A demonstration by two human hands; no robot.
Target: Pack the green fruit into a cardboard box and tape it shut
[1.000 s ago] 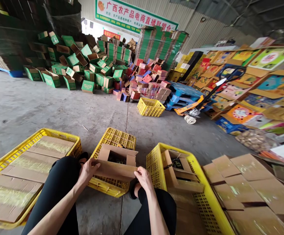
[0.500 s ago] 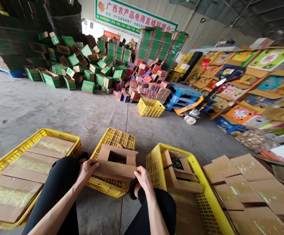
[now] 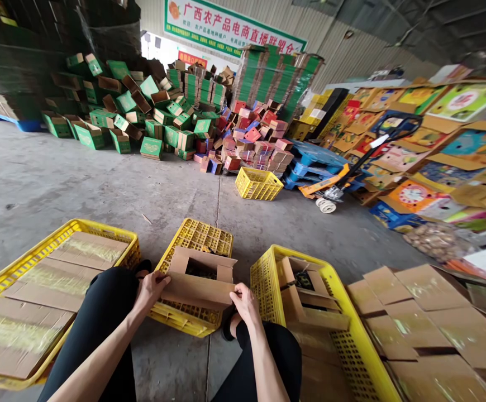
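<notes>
Between my knees an upturned yellow crate [image 3: 184,319] bears a cardboard box [image 3: 201,291] with its top flaps standing out. Dark contents show inside the box, too shadowed to name. My left hand [image 3: 149,290] pinches the left end of the box's near flap. At the flap's right end, my right hand [image 3: 244,303] grips the corner between thumb and fingers. Behind the box lies a small yellow-and-black object [image 3: 208,250], perhaps a tape dispenser, partly hidden.
Taped cartons [image 3: 50,287] fill a yellow crate on the left. Another yellow crate [image 3: 330,273] on the right holds untaped boxes, beside stacked taped cartons [image 3: 427,312]. Farther off are an empty yellow crate [image 3: 258,184], a pallet jack [image 3: 330,187] and heaped green boxes [image 3: 151,146].
</notes>
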